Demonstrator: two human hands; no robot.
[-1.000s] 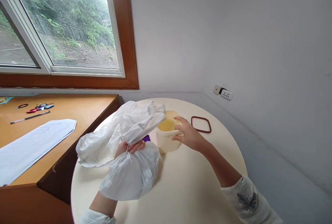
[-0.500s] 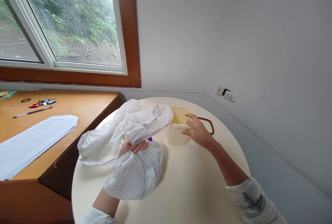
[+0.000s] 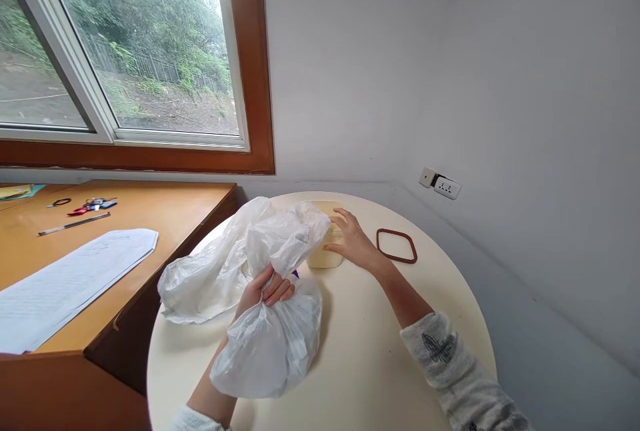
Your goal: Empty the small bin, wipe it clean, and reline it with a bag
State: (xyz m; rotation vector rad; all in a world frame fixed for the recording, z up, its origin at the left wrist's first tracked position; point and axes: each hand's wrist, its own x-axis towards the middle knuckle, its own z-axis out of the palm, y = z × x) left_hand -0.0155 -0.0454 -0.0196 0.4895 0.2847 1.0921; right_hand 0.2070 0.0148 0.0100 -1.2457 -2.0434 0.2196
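Observation:
My left hand (image 3: 273, 288) is closed around the gathered neck of a white plastic bag (image 3: 267, 351). The bag's lower part bulges below my fist, and its loose top flares out above. A second crumpled white plastic heap (image 3: 205, 284) lies to the left; whether it belongs to the same bag I cannot tell. My right hand (image 3: 353, 238) grips a pale yellow plastic container (image 3: 323, 259) at its right side, thumb in front and fingers over the top. The bag's top hides part of this container. A small purple bit (image 3: 295, 274) shows behind my left hand.
A reddish-brown ring-shaped frame (image 3: 397, 246) lies right of the container on the round cream table (image 3: 370, 331). The wooden desk (image 3: 165, 201) at left holds papers (image 3: 90, 278), a pen (image 3: 75, 224) and keys (image 3: 95, 204). A wall socket (image 3: 447, 186) is behind.
My right hand and the container have moved left and slightly back, closer to the bag's top. The reddish-brown frame is now fully visible. My left hand keeps its grip on the bag.

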